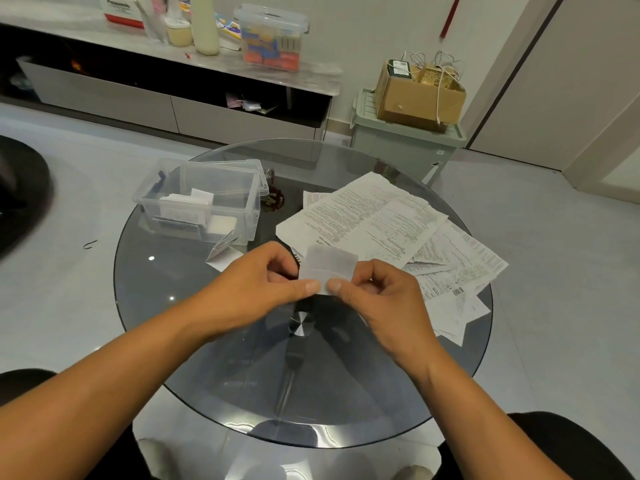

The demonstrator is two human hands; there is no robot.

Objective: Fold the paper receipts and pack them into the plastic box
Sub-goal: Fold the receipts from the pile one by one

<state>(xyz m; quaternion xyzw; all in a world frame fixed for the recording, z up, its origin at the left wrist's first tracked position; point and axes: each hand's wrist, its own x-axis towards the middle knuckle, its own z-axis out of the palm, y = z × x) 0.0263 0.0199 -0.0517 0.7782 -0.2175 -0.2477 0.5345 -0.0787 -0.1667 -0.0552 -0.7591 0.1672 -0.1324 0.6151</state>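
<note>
Both hands are pinching one small white folded paper receipt (pixel 330 268) above the round smoked-glass table (pixel 194 327): left hand (pixel 256 285) and right hand (pixel 377 292) thumbs clamping its lower edge. Clear rectangular plastic box (pixel 199 202) is sitting up-left, nearer the left hand.

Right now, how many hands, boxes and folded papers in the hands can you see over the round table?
Hands: 2 (left hand, right hand)
Clear plastic box: 1
Folded paper held in hands: 1
Total: 4
</note>
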